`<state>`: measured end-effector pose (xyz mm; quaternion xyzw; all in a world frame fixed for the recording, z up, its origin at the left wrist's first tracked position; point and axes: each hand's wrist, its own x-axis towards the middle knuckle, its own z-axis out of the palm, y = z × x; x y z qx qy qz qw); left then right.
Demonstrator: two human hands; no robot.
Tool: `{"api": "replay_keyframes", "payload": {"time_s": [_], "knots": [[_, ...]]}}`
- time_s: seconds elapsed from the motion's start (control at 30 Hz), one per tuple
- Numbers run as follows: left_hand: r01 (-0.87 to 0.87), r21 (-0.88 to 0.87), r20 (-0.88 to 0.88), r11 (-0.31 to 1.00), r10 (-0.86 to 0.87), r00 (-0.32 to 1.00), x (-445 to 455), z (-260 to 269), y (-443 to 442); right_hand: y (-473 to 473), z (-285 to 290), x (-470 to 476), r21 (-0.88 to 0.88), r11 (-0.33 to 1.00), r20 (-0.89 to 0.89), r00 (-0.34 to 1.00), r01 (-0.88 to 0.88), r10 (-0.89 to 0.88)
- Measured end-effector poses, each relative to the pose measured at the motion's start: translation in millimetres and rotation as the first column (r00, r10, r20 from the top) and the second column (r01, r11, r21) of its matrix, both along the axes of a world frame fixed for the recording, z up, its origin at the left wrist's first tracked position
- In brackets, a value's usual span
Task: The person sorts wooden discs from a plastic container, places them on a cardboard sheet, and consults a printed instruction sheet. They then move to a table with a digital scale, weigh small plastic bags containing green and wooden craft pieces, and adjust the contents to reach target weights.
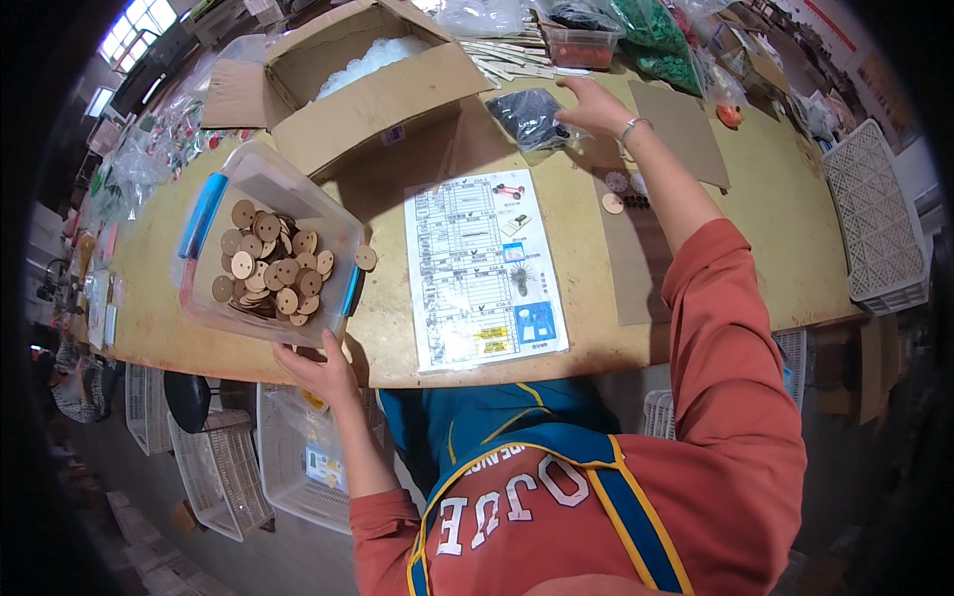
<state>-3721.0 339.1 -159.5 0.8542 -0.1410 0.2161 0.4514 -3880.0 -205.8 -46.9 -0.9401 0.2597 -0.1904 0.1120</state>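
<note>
My left hand supports the near lower corner of a clear plastic bin with blue latches, its thumb against the wall. Inside is a pile of round wooden discs with small holes. A single wooden disc lies outside, beside the right latch. My right hand reaches over the far side of the table, fingers apart, at the right edge of a clear bag of black parts. Whether it touches the bag I cannot tell. A printed sheet with tables and product pictures lies in front of me.
An open cardboard box holding clear plastic bags stands behind the bin. On a brown board rest a wooden disc, pale discs and small black pieces. Farther back are wooden strips and a tub of red parts. A white crate stands right.
</note>
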Motion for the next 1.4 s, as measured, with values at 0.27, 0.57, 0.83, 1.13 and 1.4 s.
{"api": "replay_keyframes", "payload": {"time_s": [0.27,0.57,0.83,1.13,1.4], "knots": [[0.017,-0.112,-0.062,0.994,-0.024,0.998,1,4,-2,96,-8,-21,-0.236,0.955,0.056,0.979,-0.177,0.195],[0.100,-0.300,-0.051,0.949,-0.121,0.991,-2,3,-1,249,-45,-62,0.044,0.860,-0.365,0.794,-0.508,0.487],[0.020,-0.416,-0.119,0.909,-0.076,0.990,-79,8,24,323,-42,-115,0.063,0.863,-0.198,0.841,-0.501,0.503],[0.510,-0.451,-0.655,0.733,-0.660,0.368,-154,-3,55,322,-36,-89,0.273,0.797,-0.141,0.797,-0.539,0.587],[0.692,0.084,-0.400,0.717,-0.612,0.682,-133,57,112,178,-58,65,-0.219,0.943,0.078,0.959,-0.251,0.274]]}}
